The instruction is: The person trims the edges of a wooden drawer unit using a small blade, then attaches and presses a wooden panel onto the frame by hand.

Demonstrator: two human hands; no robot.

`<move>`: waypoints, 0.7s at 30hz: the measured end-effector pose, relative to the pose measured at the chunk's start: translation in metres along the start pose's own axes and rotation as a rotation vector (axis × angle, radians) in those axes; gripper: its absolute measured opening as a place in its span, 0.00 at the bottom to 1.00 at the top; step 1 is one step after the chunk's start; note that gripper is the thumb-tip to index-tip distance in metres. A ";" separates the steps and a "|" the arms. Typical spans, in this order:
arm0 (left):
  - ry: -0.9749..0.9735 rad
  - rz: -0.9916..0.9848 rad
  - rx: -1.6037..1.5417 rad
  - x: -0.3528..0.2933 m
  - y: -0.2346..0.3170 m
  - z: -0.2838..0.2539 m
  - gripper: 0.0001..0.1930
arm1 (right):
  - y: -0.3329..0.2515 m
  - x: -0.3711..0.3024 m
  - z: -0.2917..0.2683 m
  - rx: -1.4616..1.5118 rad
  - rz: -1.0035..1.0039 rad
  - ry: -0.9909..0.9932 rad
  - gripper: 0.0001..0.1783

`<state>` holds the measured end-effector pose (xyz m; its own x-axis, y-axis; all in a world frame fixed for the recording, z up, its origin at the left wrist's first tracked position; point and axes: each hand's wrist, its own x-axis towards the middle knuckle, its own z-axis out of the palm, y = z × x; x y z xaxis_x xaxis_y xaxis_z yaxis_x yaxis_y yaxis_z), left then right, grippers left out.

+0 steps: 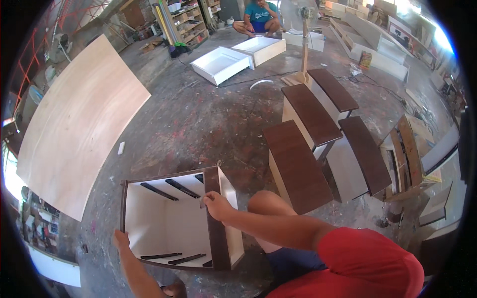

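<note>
A cabinet carcass point(166, 226) lies on the floor in front of me, its open side facing up. It is white inside with dark brown edges, and black drawer runners point(181, 188) are fixed along two inner walls. My left hand point(120, 239) is closed on the cabinet's left brown edge. At the wide brown panel on the right side, my right hand point(217, 205) is closed in a pinch. A small greyish piece shows at its fingertips, too small to name.
Several drawers with brown fronts point(298, 161) stand to the right. A plywood sheet point(82, 119) is at the left. Beyond are white drawer boxes point(221, 64), a fan on a wooden stand point(304, 49), cables, and a squatting person in a teal shirt point(261, 14).
</note>
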<state>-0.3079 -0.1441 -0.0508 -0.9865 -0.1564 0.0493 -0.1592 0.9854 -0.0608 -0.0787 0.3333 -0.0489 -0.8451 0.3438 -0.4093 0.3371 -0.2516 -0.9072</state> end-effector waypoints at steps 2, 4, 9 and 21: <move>0.021 -0.035 0.002 -0.024 -0.003 0.003 0.22 | 0.006 0.029 0.007 0.052 -0.022 0.003 0.17; 0.053 -0.087 0.014 -0.046 -0.033 0.005 0.21 | 0.001 0.046 0.020 -0.021 -0.093 -0.003 0.17; 0.058 -0.138 -0.032 -0.117 -0.089 -0.002 0.22 | -0.013 0.052 0.024 -0.172 -0.205 -0.225 0.18; 0.155 0.063 -0.355 -0.201 -0.167 0.032 0.20 | 0.036 -0.016 0.012 -0.470 -0.281 -0.306 0.20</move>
<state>-0.0845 -0.2799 -0.0825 -0.9719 -0.1092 0.2084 -0.0479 0.9591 0.2790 -0.0584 0.3079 -0.0737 -0.9850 0.0470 -0.1663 0.1728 0.2598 -0.9501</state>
